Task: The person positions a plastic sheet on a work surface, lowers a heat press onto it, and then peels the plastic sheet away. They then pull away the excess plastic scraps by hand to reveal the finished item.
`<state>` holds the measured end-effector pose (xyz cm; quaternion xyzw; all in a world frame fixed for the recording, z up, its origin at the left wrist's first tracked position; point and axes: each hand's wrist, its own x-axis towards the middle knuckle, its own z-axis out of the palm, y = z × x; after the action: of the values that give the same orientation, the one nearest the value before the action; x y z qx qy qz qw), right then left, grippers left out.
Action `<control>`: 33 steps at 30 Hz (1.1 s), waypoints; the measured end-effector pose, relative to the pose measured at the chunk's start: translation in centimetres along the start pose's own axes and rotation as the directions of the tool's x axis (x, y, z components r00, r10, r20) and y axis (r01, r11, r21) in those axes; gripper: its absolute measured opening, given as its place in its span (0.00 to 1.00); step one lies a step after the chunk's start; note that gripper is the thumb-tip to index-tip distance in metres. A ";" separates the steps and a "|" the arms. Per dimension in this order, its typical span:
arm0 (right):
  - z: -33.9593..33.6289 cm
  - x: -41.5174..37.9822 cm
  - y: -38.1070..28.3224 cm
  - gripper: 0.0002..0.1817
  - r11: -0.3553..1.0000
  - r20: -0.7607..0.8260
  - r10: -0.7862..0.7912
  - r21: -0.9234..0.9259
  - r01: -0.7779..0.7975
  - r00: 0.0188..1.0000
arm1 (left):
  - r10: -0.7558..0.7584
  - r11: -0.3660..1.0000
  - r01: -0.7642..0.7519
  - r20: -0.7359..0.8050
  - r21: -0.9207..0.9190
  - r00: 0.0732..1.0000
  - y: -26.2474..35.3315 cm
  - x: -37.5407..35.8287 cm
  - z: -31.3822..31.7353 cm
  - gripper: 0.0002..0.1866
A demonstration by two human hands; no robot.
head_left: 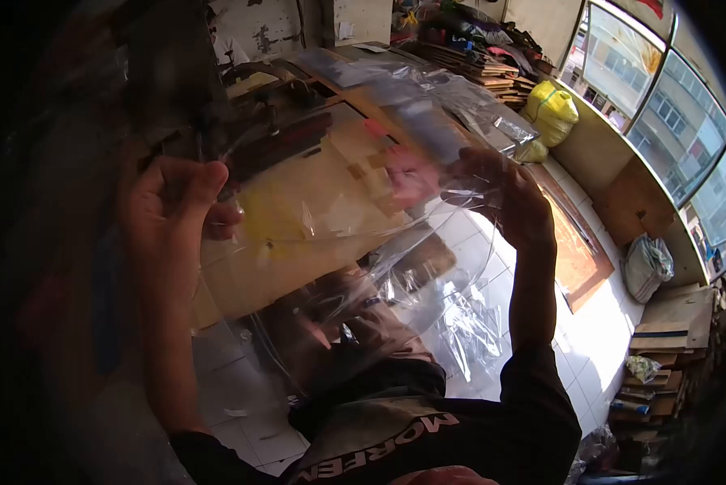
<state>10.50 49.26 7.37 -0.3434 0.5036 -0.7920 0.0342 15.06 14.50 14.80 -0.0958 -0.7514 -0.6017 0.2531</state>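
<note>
A clear plastic sheet [395,250] stretches between my two raised hands, and its glossy folds hang down in front of my body. My left hand [181,198] is closed at the left, its thumb bent toward the curled fingers on the sheet's edge. On the other side my right hand [508,194], dark and partly blurred, grips the sheet with bent fingers. Behind the film lies a work table [242,283] with a tan top. A pinkish-red patch [411,174] shows through the plastic; its kind is too blurred to tell.
More clear plastic [476,105] covers the table's far end. Stacked boards [492,77] stand at the back beside a yellow sack [550,113]. To the right, an orange-brown board [573,250] lies on the tiled floor, with a white sack [648,267] and more boards [670,323] near the windows.
</note>
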 end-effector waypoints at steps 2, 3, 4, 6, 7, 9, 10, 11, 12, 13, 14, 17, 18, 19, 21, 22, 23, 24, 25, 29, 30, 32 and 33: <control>0.1 1.4 2.1 0.25 0.990 -0.071 0.106 -0.082 -0.112 0.992 | -0.052 0.999 0.052 -0.051 0.009 0.997 -2.5 -0.7 -1.2 0.17; 0.2 2.1 3.0 0.25 0.990 -0.059 0.118 -0.067 -0.122 0.991 | -0.083 0.996 0.084 -0.063 0.004 0.994 -3.6 -1.0 -1.9 0.16; 0.3 2.8 3.8 0.21 0.982 -0.080 0.173 -0.064 -0.179 0.982 | -0.114 0.993 0.114 -0.078 -0.003 0.990 -4.8 -1.2 -2.5 0.16; 0.7 4.4 5.8 0.14 0.969 -0.138 0.229 -0.059 -0.239 0.963 | -0.178 0.984 0.175 -0.107 -0.034 0.978 -7.1 -1.3 -3.8 0.15; 0.8 5.2 6.7 0.14 0.968 -0.125 0.241 -0.045 -0.248 0.962 | -0.236 0.971 0.228 -0.119 -0.079 0.965 -8.1 -1.3 -4.3 0.14; 1.0 6.9 8.3 0.13 0.961 -0.144 0.251 -0.079 -0.264 0.957 | -0.279 0.959 0.269 -0.138 -0.083 0.950 -9.8 -1.2 -5.0 0.13; 1.1 7.8 9.1 0.13 0.959 -0.128 0.265 -0.069 -0.275 0.956 | -0.325 0.943 0.310 -0.151 -0.119 0.933 -10.7 -1.0 -5.3 0.13; 1.2 8.6 9.9 0.13 0.954 -0.161 0.275 -0.075 -0.290 0.948 | -0.370 0.925 0.346 -0.163 -0.156 0.915 -11.5 -0.7 -5.5 0.13; 1.5 9.7 10.6 0.14 0.949 -0.195 0.284 -0.082 -0.304 0.939 | -0.413 0.907 0.386 -0.168 -0.168 0.895 -12.1 -0.3 -6.0 0.12; 1.6 10.6 11.2 0.14 0.947 -0.181 0.296 -0.077 -0.313 0.938 | -0.419 0.905 0.392 -0.184 -0.167 0.889 -12.9 0.2 -6.3 0.12; 1.8 11.4 11.8 0.17 0.940 -0.167 0.330 -0.033 -0.339 0.929 | -0.449 0.888 0.418 -0.170 -0.190 0.877 -13.8 0.6 -6.7 0.12; 2.5 13.1 13.0 0.21 0.910 -0.179 0.410 0.024 -0.413 0.894 | -0.480 0.869 0.444 -0.153 -0.220 0.864 -16.2 1.7 -7.6 0.12; 2.7 13.5 13.4 0.22 0.892 -0.208 0.448 0.033 -0.452 0.869 | -0.476 0.869 0.438 -0.147 -0.230 0.867 -16.9 2.0 -7.8 0.11; 2.7 13.8 13.9 0.22 0.889 -0.207 0.454 0.036 -0.457 0.867 | -0.481 0.867 0.443 -0.149 -0.229 0.864 -17.4 2.3 -8.0 0.11; 2.6 14.1 14.7 0.21 0.903 -0.264 0.412 -0.011 -0.430 0.872 | -0.520 0.843 0.464 -0.193 -0.274 0.832 -18.0 2.5 -8.3 0.10; 2.7 14.2 14.8 0.21 0.901 -0.269 0.416 -0.009 -0.435 0.869 | -0.525 0.840 0.469 -0.190 -0.273 0.830 -18.1 2.5 -8.3 0.10; 2.7 14.3 14.7 0.20 0.892 -0.264 0.420 -0.056 -0.448 0.868 | -0.521 0.842 0.456 -0.213 -0.288 0.827 -18.2 2.6 -8.4 0.09; 2.7 14.4 14.6 0.19 0.881 -0.260 0.424 -0.103 -0.461 0.868 | -0.516 0.844 0.442 -0.236 -0.304 0.823 -18.2 2.6 -8.4 0.07; 2.7 14.6 14.6 0.19 0.879 -0.268 0.427 -0.103 -0.466 0.864 | -0.522 0.840 0.449 -0.228 -0.307 0.822 -18.4 2.6 -8.5 0.07; 2.8 14.7 14.0 0.18 0.889 -0.237 0.416 -0.096 -0.447 0.878 | -0.486 0.863 0.418 -0.241 -0.284 0.840 -18.2 2.5 -8.4 0.06; 2.9 14.7 13.9 0.18 0.891 -0.227 0.421 -0.081 -0.447 0.878 | -0.461 0.875 0.392 -0.241 -0.285 0.854 -18.2 2.4 -8.5 0.07; 3.1 14.8 13.7 0.19 0.892 -0.225 0.411 -0.100 -0.440 0.884 | -0.436 0.885 0.367 -0.231 -0.286 0.870 -18.3 2.3 -8.3 0.07; 3.1 14.8 13.6 0.21 0.894 -0.211 0.402 -0.119 -0.432 0.891 | -0.414 0.899 0.344 -0.269 -0.273 0.869 -18.4 2.1 -8.1 0.08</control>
<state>-2.96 34.28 4.51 -0.1554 0.6296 -0.7500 0.1297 7.14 1.67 1.35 0.1264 -0.6342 -0.7253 0.2362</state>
